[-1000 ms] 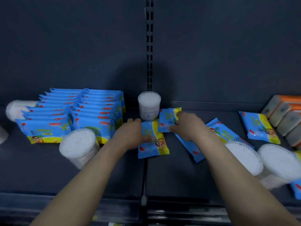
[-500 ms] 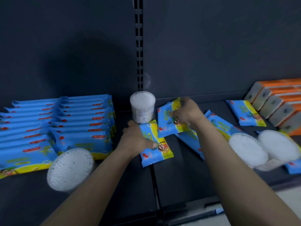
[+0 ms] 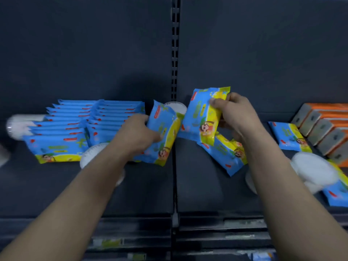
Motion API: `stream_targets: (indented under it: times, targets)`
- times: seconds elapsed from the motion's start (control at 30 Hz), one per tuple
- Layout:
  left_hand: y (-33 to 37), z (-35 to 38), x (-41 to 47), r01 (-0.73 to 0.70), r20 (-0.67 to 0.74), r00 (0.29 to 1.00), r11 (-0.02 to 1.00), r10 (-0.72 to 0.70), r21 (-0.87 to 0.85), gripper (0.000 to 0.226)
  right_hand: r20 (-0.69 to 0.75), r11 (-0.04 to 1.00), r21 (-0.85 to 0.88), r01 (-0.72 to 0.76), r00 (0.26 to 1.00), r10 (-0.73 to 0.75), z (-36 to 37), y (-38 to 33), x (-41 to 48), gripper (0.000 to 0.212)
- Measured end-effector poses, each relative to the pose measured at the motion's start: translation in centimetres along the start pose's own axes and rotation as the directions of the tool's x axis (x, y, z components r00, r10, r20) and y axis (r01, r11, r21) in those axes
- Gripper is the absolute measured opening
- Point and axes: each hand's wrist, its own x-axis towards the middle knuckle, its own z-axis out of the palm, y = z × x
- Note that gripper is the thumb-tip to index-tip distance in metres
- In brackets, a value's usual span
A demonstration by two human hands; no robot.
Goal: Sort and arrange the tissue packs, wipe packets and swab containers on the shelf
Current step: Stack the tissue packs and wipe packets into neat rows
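My left hand (image 3: 137, 136) grips one wipe packet (image 3: 163, 134), my right hand (image 3: 237, 113) a second packet (image 3: 201, 117); I should seat both square against the stacked row (image 3: 79, 125)

I am standing at a shop shelf (image 3: 203, 194). Its dark metal back panels (image 3: 84, 44) meet at a slotted upright (image 3: 175, 53), as on retail racking. The stock is many copies of the same goods: identical blue-and-yellow wipe packets (image 3: 84, 121) lined up in two neat rows, orange tissue packs (image 3: 323, 127) stood side by side at the right, and round swab containers (image 3: 316, 170) all of one kind. Below the shelf's front edge a lower level (image 3: 113, 242) shows more packaged goods, too blurred to name.
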Motion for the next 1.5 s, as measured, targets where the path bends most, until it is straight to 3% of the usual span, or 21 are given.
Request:
stream_targets:
  times: [0.13, 0.23, 0.4, 0.5, 0.57, 0.67, 0.8, 1.0, 1.13, 1.3, 1.4, 1.5]
  targets:
    - [-0.2, -5.2, -2.0, -0.038, -0.145, 0.989, 0.998, 0.03, -0.055, 0.02, 0.145, 0.977, 0.212, -0.022, 0.989, -0.009, 2.9, -1.2, -1.2, 0.028]
    - [-1.2, -8.7, -3.0, -0.071, -0.215, 0.975, 0.996, 0.059, -0.051, 0.02, 0.239, 0.963, 0.27, -0.004, 0.969, -0.062, 5.9, -2.2, -2.0, 0.038]
    - [-6.1, -14.6, -3.5, -0.055, -0.301, 0.952, 0.998, 0.062, 0.031, 0.02, 0.232, 0.965, 0.263, 0.025, 0.969, -0.089, 12.0, -3.1, -2.9, 0.021]
    - [-9.4, -17.6, -3.1, -0.012, -0.268, 0.963, 0.993, 0.042, 0.113, 0.023, 0.165, 0.973, 0.222, 0.062, 0.981, -0.1, 15.5, -2.7, -3.2, 0.011]
    - [-11.2, -19.1, -2.7, -0.023, -0.214, 0.975, 0.984, 0.061, 0.177, 0.015, 0.151, 0.97, 0.236, 0.063, 0.983, -0.101, 17.2, -2.7, -3.5, 0.012]
    - [-12.5, -20.6, -1.9, -0.067, -0.174, 0.978, 0.959, 0.118, 0.274, 0.024, 0.099, 0.964, 0.25, 0.088, 0.988, -0.115, 18.7, -2.9, -3.8, 0.016]
    - [-13.8, -21.0, -0.2, -0.131, -0.048, 0.984, 0.885, 0.17, 0.446, 0.018, 0.085, 0.962, 0.263, 0.08, 0.991, -0.106, 19.5, -2.6, -4.7, 0.029]
    - [-16.2, -19.5, 1.3, -0.263, 0.08, 0.963, 0.841, 0.257, 0.473, 0.021, 0.211, 0.983, 0.149, 0.108, 0.968, -0.139, 19.4, 0.1, -7.2, 0.071]
    - [-17.1, -18.4, 1.4, -0.29, 0.059, 0.952, 0.818, 0.301, 0.496, 0.022, 0.141, 0.954, 0.276, 0.114, 0.977, -0.158, 18.9, 1.5, -8.0, 0.066]
    - [-18.0, -17.6, 1.5, -0.351, 0.044, 0.916, 0.745, 0.399, 0.567, 0.028, 0.063, 0.954, 0.263, 0.147, 0.984, -0.169, 18.5, 2.7, -7.9, 0.059]
    - [-18.4, -17.2, 1.5, -0.311, -0.001, 0.915, 0.706, 0.404, 0.636, 0.034, 0.06, 0.961, 0.235, 0.146, 0.985, -0.164, 18.4, 3.1, -7.6, 0.054]
    - [-19.5, -16.5, 1.4, -0.192, -0.126, 0.913, 0.682, 0.388, 0.706, 0.053, 0.105, 0.971, 0.184, 0.151, 0.979, -0.172, 18.2, 3.9, -7.1, 0.047]
